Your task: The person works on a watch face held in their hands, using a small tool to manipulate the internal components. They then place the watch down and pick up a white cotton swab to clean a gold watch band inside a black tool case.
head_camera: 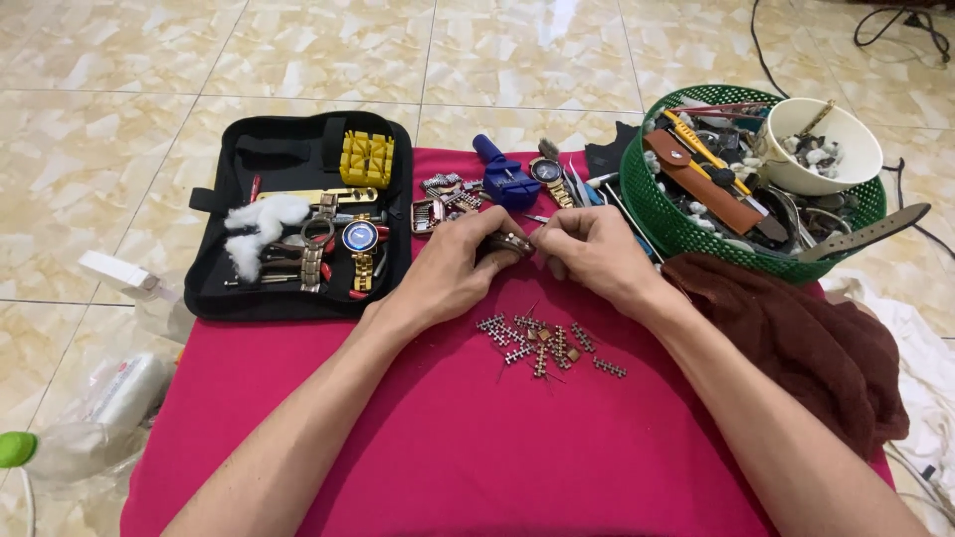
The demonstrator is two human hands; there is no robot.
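My left hand (448, 270) and my right hand (595, 254) meet over a red cloth (477, 447), both pinching a small metal watch-band piece (511, 242) between their fingertips. Just below the hands lie several loose metal band links (542, 343) scattered on the cloth. Beyond my fingers sit a blue link-removing tool (505, 177) and a gold wristwatch (548, 175).
An open black tool case (298, 214) at the left holds a yellow block, cotton wool and a blue-faced watch. A green basket (676, 224) with a white bowl, straps and tools stands at the right. A brown cloth (796, 338) lies beside it. Plastic bags rest on the tiled floor at left.
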